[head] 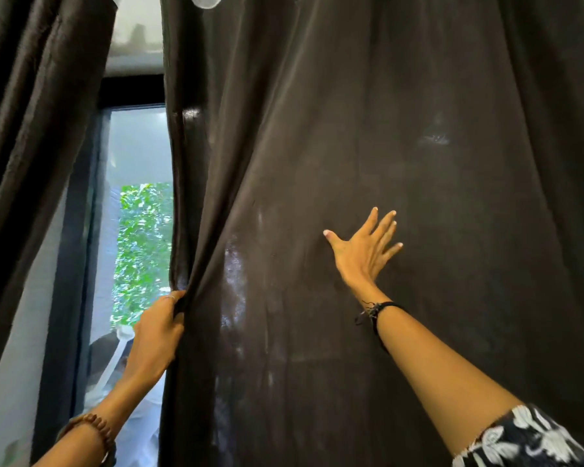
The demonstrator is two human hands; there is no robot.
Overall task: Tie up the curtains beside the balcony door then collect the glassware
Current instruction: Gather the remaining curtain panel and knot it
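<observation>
A wide dark curtain panel [402, 146] fills most of the view, hanging from the top edge down past the bottom. My left hand [157, 335] is shut on this panel's left hem at about waist height, bunching the cloth. My right hand [364, 251] is open, fingers spread, with its palm flat against the middle of the same panel. A second dark curtain [31, 129] hangs at the far left. No glassware is in view.
Between the two curtains a glass door [139, 163] with a dark frame [66, 264] shows green foliage outside. A white object stands low behind the glass near my left wrist.
</observation>
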